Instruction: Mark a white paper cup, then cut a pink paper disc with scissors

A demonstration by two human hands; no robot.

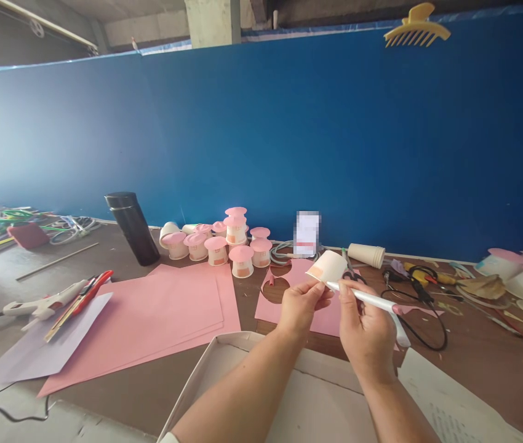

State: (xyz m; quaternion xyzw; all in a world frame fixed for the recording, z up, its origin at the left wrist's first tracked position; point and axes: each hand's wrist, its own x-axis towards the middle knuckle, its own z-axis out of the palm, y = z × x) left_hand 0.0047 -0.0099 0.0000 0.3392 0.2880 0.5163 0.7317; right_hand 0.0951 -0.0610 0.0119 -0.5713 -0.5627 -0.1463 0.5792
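My left hand point(302, 306) is closed on a small white paper cup point(328, 266) with an orange patch, holding it tilted above a pink sheet point(289, 307) with round holes cut out. My right hand point(367, 329) grips a white pen point(372, 301) with a pink end, its tip touching the cup's lower edge. Both hands are raised over the brown table, just beyond an open cardboard box point(224, 363).
Several cups with pink round lids point(224, 243) stand in a cluster at the back, next to a black flask point(133, 227). Pink sheets point(164, 314) lie at the centre left, with a glue gun point(44, 304) and red-handled cutter point(88, 292). Scissors point(351, 271), a lying cup point(367, 253) and cables point(423, 307) are on the right.
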